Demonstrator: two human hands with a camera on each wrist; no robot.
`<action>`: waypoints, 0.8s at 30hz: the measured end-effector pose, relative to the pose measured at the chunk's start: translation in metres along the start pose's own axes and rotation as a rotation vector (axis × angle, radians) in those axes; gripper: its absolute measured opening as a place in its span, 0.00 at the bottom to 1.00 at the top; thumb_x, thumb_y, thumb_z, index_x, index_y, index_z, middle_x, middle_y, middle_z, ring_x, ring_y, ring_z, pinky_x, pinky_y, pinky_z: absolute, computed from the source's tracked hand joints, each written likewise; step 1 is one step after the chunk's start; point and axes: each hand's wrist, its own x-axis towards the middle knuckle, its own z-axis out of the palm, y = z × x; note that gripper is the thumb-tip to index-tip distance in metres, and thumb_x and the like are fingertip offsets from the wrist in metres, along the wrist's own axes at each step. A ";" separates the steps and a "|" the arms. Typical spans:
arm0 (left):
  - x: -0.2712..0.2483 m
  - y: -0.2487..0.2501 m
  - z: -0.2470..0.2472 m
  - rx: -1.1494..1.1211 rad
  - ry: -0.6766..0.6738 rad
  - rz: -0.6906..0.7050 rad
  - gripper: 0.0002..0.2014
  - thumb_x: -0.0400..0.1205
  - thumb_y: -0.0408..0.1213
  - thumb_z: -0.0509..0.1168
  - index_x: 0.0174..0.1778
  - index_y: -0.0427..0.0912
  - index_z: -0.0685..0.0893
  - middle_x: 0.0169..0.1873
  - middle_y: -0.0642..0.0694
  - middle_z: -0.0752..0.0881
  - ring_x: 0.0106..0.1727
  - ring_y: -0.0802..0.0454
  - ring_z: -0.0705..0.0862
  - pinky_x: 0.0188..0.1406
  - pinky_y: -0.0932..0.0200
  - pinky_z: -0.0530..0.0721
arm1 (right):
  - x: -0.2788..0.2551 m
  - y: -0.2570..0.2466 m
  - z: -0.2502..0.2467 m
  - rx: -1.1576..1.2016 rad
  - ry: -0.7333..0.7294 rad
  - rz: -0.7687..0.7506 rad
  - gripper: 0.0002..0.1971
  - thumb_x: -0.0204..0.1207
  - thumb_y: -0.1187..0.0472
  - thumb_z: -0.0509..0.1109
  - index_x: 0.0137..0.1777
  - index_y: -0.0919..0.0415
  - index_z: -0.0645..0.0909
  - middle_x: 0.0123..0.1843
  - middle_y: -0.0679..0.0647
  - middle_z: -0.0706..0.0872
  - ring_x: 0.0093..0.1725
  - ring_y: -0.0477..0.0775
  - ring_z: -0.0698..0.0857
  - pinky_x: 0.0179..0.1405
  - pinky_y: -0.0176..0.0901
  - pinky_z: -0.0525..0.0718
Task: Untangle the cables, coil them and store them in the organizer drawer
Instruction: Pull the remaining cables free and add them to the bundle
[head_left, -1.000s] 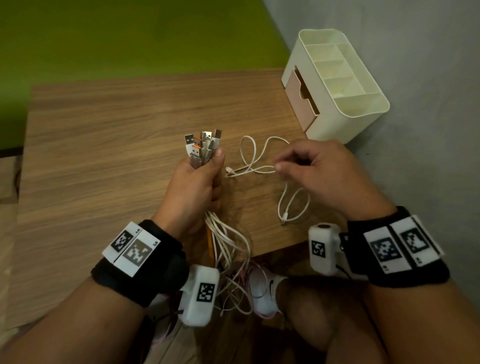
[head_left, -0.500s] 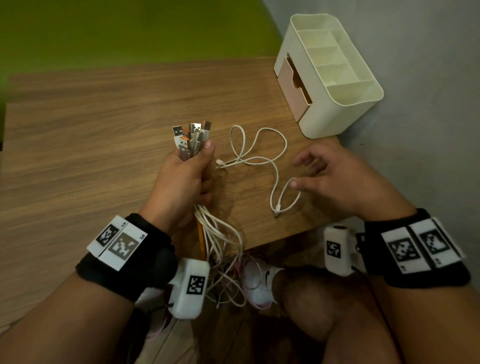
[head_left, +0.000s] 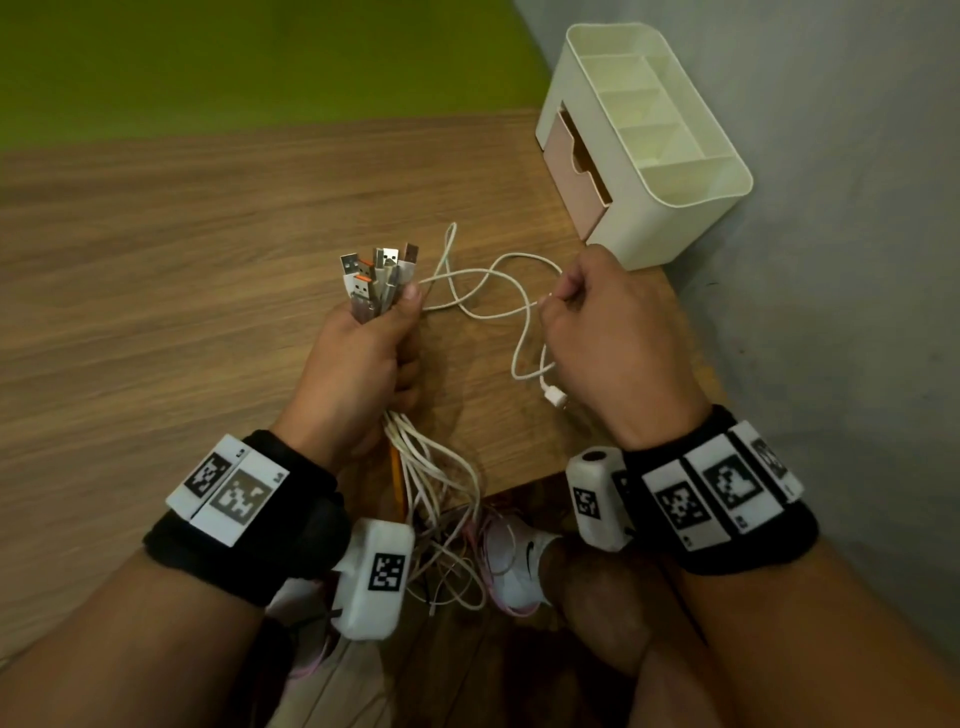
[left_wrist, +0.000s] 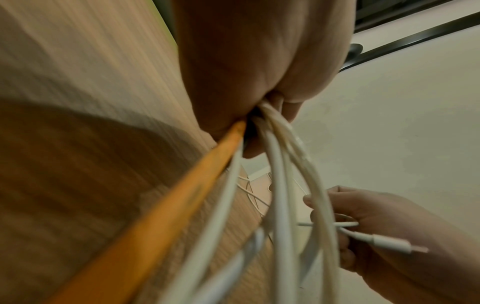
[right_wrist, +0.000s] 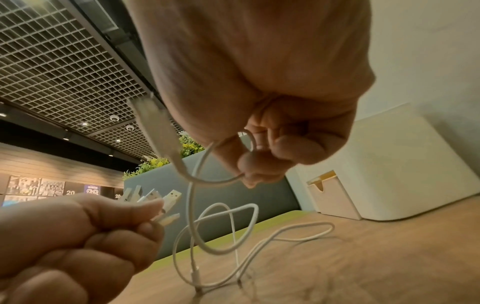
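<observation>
Since half a second ago my right hand (head_left: 618, 338) has closed from an open reach into a pinching grip on the loose white cable (head_left: 491, 291); its far loops lie on the counter (head_left: 208, 270); light and limp, best taken near a plug; my left hand (head_left: 363, 358) clenches the cable bundle (head_left: 376, 280) upright; hanging tails tangle below the counter edge, hard to separate; organizer drawer (head_left: 574, 171) interior hidden.
</observation>
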 end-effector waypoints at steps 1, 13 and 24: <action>0.000 0.000 0.000 -0.004 -0.007 0.000 0.16 0.88 0.42 0.59 0.34 0.51 0.68 0.22 0.53 0.60 0.19 0.59 0.58 0.16 0.68 0.58 | 0.000 -0.002 0.000 -0.015 -0.003 -0.004 0.05 0.83 0.57 0.64 0.51 0.57 0.79 0.37 0.51 0.84 0.39 0.53 0.82 0.38 0.49 0.81; -0.002 0.001 0.000 0.013 0.006 0.010 0.17 0.88 0.42 0.60 0.33 0.51 0.67 0.22 0.52 0.60 0.19 0.59 0.57 0.17 0.68 0.56 | 0.006 0.004 0.002 -0.101 -0.504 0.176 0.13 0.77 0.50 0.75 0.55 0.55 0.80 0.50 0.51 0.86 0.51 0.54 0.84 0.44 0.44 0.78; 0.001 -0.002 0.000 0.009 -0.005 0.013 0.17 0.88 0.43 0.60 0.32 0.51 0.67 0.22 0.53 0.60 0.19 0.59 0.58 0.16 0.69 0.58 | 0.009 0.008 -0.006 -0.035 -0.436 0.154 0.08 0.82 0.53 0.68 0.45 0.53 0.84 0.40 0.48 0.87 0.38 0.47 0.85 0.30 0.39 0.77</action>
